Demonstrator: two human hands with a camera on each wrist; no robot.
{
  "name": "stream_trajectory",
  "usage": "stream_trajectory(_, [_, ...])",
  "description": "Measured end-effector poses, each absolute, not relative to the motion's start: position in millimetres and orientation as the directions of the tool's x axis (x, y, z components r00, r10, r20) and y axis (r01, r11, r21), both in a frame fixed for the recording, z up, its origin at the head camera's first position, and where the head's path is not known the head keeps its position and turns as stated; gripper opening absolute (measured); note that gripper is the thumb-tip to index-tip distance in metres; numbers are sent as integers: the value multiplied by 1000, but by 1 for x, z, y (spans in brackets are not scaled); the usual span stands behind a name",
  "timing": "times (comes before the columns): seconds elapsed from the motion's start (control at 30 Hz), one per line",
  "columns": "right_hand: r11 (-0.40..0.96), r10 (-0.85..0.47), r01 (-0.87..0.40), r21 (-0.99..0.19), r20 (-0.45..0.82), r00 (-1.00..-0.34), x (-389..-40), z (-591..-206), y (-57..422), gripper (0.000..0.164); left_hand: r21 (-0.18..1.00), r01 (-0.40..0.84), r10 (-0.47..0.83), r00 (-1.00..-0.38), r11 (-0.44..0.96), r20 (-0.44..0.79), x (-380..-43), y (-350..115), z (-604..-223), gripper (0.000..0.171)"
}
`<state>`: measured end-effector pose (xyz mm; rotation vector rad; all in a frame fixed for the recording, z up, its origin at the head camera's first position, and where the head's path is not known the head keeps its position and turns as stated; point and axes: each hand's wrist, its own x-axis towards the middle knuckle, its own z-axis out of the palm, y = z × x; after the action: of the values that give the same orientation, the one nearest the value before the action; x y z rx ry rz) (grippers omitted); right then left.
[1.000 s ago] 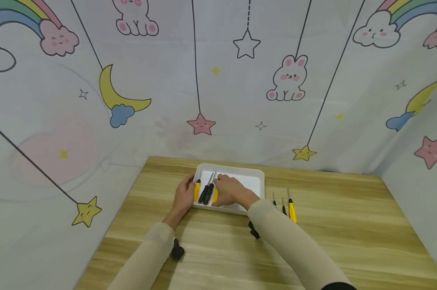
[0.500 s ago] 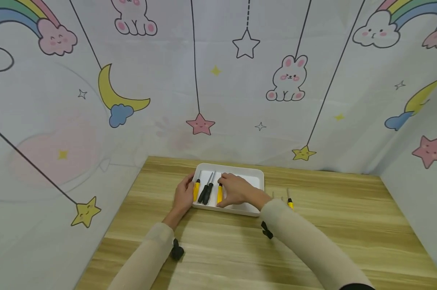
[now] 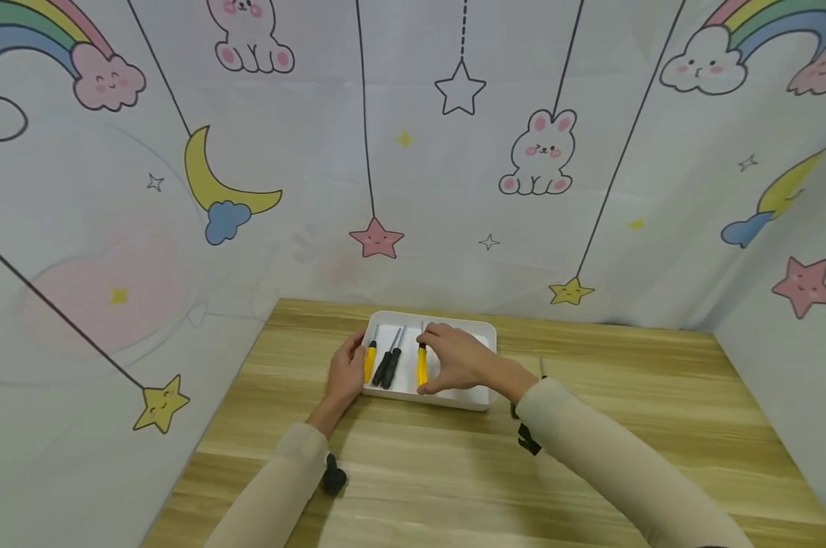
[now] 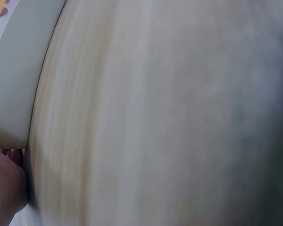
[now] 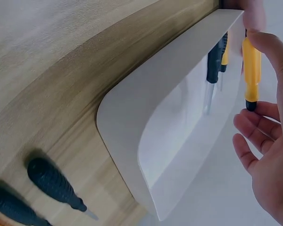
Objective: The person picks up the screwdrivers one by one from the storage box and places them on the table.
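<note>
My right hand (image 3: 457,361) pinches a yellow screwdriver (image 3: 422,367) lengthwise over the white tray (image 3: 422,397). In the right wrist view the thumb presses the butt of that yellow screwdriver (image 5: 252,66), and a fingertip meets its black collar. Along the tray's left edge, my left hand (image 3: 347,369) holds the side wall. Only part of the left hand (image 4: 7,186) shows in the left wrist view, against the tray's outer wall (image 4: 23,75). Left of the held tool, two black screwdrivers (image 3: 392,369) lie inside the tray, plus another yellow screwdriver (image 3: 369,363) near the left wall.
On the wooden table (image 3: 413,472), right of the tray, lie a black screwdriver (image 5: 54,183) and a second black-handled one (image 5: 16,205). The right forearm covers most of them in the head view. A patterned curtain (image 3: 426,190) rises behind the table.
My right hand has shifted right with the yellow screwdriver, away from the two black ones in the tray. The left hand stays at the tray's edge.
</note>
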<state>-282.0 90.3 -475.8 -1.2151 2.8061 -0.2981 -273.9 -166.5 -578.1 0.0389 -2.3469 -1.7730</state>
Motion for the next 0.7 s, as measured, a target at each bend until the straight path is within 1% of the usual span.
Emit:
stream_trajectory(0.2, [651, -737, -727, -219, 50, -674, -272, -465, 106, 88, 957, 121, -123, -980, 263, 158, -274, -167, -578, 43])
stream_trajectory(0.5, [647, -733, -725, -235, 72, -677, -262, -463, 125, 87, 957, 103, -137, -980, 270, 144, -268, -166, -582, 43])
stream_trajectory(0.7, [615, -750, -750, -244, 114, -652, -256, -457, 134, 88, 958, 99, -140, -980, 269, 141, -267, -165, -581, 43])
